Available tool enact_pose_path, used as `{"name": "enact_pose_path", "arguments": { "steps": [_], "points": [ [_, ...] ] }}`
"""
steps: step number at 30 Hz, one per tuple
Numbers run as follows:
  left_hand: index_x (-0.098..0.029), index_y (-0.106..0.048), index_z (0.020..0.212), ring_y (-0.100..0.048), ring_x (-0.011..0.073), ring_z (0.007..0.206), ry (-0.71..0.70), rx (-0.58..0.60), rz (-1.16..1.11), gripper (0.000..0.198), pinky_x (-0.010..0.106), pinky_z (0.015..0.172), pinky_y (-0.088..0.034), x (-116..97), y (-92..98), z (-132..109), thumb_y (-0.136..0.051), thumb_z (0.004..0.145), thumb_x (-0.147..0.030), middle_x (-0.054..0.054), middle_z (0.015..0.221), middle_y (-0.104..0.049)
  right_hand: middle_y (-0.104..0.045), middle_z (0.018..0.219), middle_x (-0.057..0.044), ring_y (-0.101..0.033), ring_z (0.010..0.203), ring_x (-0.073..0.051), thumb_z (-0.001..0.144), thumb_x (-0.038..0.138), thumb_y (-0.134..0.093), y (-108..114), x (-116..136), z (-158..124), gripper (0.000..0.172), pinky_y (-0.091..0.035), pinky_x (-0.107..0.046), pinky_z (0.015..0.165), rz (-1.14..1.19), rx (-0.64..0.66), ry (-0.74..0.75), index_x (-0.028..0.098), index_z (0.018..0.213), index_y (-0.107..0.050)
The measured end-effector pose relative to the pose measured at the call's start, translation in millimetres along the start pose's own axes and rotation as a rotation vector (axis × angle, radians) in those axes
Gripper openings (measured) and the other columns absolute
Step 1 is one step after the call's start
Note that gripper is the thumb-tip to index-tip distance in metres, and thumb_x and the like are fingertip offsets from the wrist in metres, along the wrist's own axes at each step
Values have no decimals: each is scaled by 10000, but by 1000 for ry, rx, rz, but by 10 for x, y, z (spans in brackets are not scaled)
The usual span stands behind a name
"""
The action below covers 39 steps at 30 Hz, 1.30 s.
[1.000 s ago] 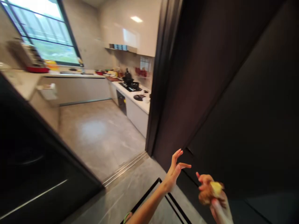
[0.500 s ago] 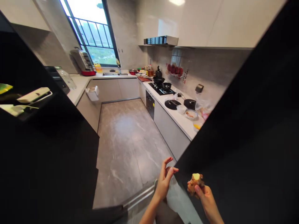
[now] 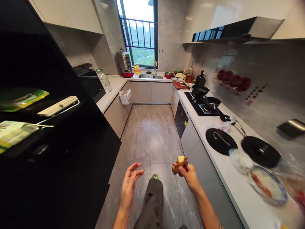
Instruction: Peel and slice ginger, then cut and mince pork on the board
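A knobbly brown piece of ginger root (image 3: 179,165), its pale yellow cut face turned up, is gripped by my right hand (image 3: 190,178) between thumb and fingers. My left hand (image 3: 131,179) is raised at about the same height, fingers loosely apart, with nothing in it. Both hands are in mid-air over the tiled floor (image 3: 143,136), one on each side of my leg (image 3: 151,203). Neither hand touches a counter.
On the right counter (image 3: 207,143) are a black pan lid (image 3: 221,140), a covered black pan (image 3: 260,151) and an oval dish (image 3: 268,184). Beyond them is the stove (image 3: 202,103). A red cutting board (image 3: 179,85) and sink (image 3: 150,76) lie further back. A dark cabinet (image 3: 95,159) flanks the left.
I have moved forward into the kitchen, and the view has turned to the right. The right counter is nearer. My right hand still holds the ginger; my left stays empty.
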State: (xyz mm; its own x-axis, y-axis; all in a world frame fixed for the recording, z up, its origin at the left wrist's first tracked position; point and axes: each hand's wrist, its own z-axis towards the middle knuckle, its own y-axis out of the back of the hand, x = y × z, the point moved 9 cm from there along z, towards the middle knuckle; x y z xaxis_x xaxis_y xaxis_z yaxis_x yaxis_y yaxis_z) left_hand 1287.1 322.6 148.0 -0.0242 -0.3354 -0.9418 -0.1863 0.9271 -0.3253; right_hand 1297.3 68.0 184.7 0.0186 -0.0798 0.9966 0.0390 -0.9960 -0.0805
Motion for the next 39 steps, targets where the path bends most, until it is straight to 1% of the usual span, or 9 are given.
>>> {"name": "enact_pose_path", "arguments": {
  "steps": [5,10,14,19,25,28,31,35,39],
  "points": [
    [-197,-589,1012,-586,178,889,50,221,132,335,319,862,-428,-107,-976,1737,-527,773,-424,66,1065,-600,-680,832,-92,-582,698,-171,689,568,-602,334,-134,1614,467,-449,-288,656,77,-114,-55,163,901,-695],
    [-180,-603,951,-589,161,849,57,565,125,288,300,832,-429,-287,-2318,3241,-486,810,-401,60,973,-625,-663,1013,-93,-607,889,-225,646,576,-635,1177,-273,2858,443,-437,-363,861,147,-396,-151,199,865,-709],
    [-164,-606,951,-590,156,835,78,650,110,305,280,804,-439,-145,-2907,4578,-489,810,-409,72,949,-633,-655,1048,-93,-568,1024,-269,606,588,-655,1891,-566,3929,452,-384,-407,951,130,-567,-253,200,828,-720],
    [-159,-617,906,-600,164,799,61,331,185,355,285,779,-461,-97,-2694,6739,-504,775,-469,70,925,-645,-669,996,-127,-538,1075,-298,600,571,-669,2126,-403,6145,480,-310,-445,1007,6,-461,-245,162,846,-720],
    [-162,-617,956,-616,214,885,115,-217,270,493,347,851,-468,-308,-1368,8644,-583,659,-555,78,1021,-643,-667,996,-133,-592,974,-258,683,536,-626,1286,380,9235,442,-376,-421,936,-2,-88,-107,151,885,-705],
    [-181,-626,918,-619,229,879,171,-515,176,524,372,820,-499,-83,-597,9299,-632,581,-582,53,1011,-647,-674,964,-126,-613,888,-231,696,510,-629,805,413,10608,423,-420,-390,866,34,27,-95,146,902,-694],
    [-210,-637,863,-620,240,865,191,-677,97,495,388,777,-518,179,-206,10235,-647,545,-590,25,951,-660,-680,925,-110,-612,857,-207,696,481,-645,519,262,11834,398,-431,-362,842,91,34,-108,143,902,-685],
    [-198,-638,893,-609,238,898,148,-573,97,499,388,804,-500,-89,-615,12184,-649,562,-571,43,961,-660,-673,915,-91,-607,838,-199,713,482,-625,482,124,13265,388,-447,-369,816,138,-67,-139,141,892,-672],
    [-161,-623,952,-599,200,907,54,-193,154,459,350,854,-455,-880,-1952,14229,-591,671,-523,79,1014,-641,-670,921,-93,-591,885,-211,700,491,-627,731,268,14565,417,-402,-371,880,-76,-136,-114,131,906,-671]
  ]
}}
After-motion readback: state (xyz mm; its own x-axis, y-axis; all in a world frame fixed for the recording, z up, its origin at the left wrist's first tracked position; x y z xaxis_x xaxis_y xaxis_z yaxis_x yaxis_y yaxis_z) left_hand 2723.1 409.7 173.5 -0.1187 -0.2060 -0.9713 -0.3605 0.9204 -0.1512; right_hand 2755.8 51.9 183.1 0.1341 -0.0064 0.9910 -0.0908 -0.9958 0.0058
